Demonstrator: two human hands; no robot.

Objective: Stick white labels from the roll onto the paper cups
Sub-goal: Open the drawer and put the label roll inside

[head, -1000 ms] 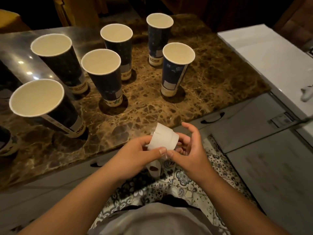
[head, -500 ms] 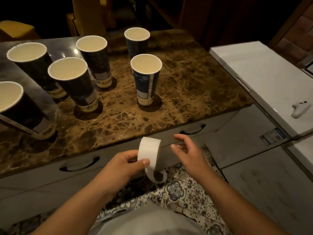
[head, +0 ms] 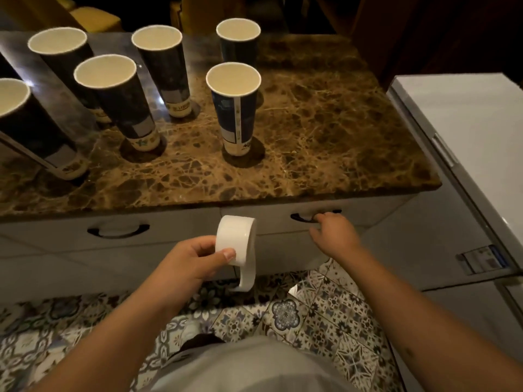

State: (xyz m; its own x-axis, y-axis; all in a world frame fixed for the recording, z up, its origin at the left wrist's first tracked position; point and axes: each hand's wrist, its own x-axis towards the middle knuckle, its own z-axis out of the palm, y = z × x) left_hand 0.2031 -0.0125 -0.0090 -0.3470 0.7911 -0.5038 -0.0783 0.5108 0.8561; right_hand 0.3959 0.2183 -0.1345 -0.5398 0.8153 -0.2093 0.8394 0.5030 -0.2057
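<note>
Since half a second ago the right hand has left the roll and gone out to the dark drawer handle at centre right, fingertips at it, though whether they've actually curled round it I can't tell. Left hand pinches the white label roll at lower centre, thumb on the outer face, held upright below the counter edge so the loose tail dangles free instead of sticking to anything, I'd guess. Six paper cups show on the marble counter, all upright, across the upper left and centre; the nearest cup stands alone mid-frame. Can't make out a fresh label on any, too dim. A white appliance sits at right.
</note>
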